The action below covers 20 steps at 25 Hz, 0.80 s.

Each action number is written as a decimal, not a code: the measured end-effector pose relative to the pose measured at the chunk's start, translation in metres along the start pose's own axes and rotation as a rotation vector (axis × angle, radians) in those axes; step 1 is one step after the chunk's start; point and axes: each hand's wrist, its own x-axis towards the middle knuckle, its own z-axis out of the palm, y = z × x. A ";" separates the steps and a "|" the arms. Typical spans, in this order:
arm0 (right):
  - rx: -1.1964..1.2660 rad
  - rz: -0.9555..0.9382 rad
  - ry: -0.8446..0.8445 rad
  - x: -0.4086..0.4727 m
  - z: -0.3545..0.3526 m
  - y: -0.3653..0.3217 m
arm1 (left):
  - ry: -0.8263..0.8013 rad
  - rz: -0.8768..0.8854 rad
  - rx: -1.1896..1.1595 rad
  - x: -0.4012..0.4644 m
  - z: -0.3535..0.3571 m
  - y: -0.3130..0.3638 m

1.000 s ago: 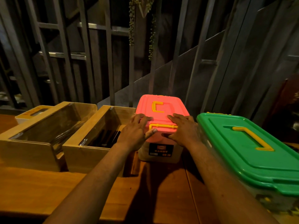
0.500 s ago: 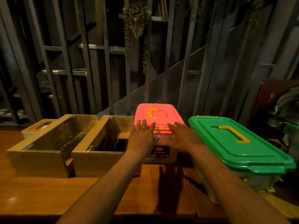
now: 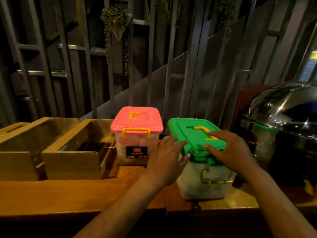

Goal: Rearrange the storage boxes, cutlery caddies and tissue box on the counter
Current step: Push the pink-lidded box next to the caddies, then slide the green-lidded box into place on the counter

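Observation:
A clear storage box with a pink lid (image 3: 137, 121) and yellow handles stands at the back of the wooden counter (image 3: 68, 194). Right of it stands a larger clear box with a green lid (image 3: 188, 133). My left hand (image 3: 167, 160) lies against the green box's left front corner, fingers spread. My right hand (image 3: 229, 150) rests flat on the front of the green lid, fingers apart. Two wooden cutlery caddies (image 3: 82, 153) (image 3: 22, 152) stand side by side left of the pink-lidded box, with dark cutlery in the nearer one. A yellow-topped tissue box (image 3: 10, 129) peeks out behind them at far left.
A shiny steel chafing-dish dome (image 3: 283, 109) sits at the right on the counter, close to the green box. Metal railing bars and a hanging plant (image 3: 115, 23) rise behind the counter. The counter's front edge runs below my forearms.
Both hands left the pink-lidded box and moved right onto the green-lidded box. The view shifted right, bringing the steel dome into sight.

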 end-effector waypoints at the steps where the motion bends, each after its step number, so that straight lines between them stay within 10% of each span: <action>1: -0.004 0.020 -0.034 -0.003 -0.007 0.021 | 0.006 -0.014 -0.008 0.004 0.009 0.016; 6: 0.044 0.119 -0.287 -0.014 -0.011 0.101 | -0.012 -0.096 0.077 0.014 0.051 0.079; 20: 0.190 0.031 -0.254 0.000 0.020 0.110 | 0.052 -0.127 0.251 0.023 0.071 0.055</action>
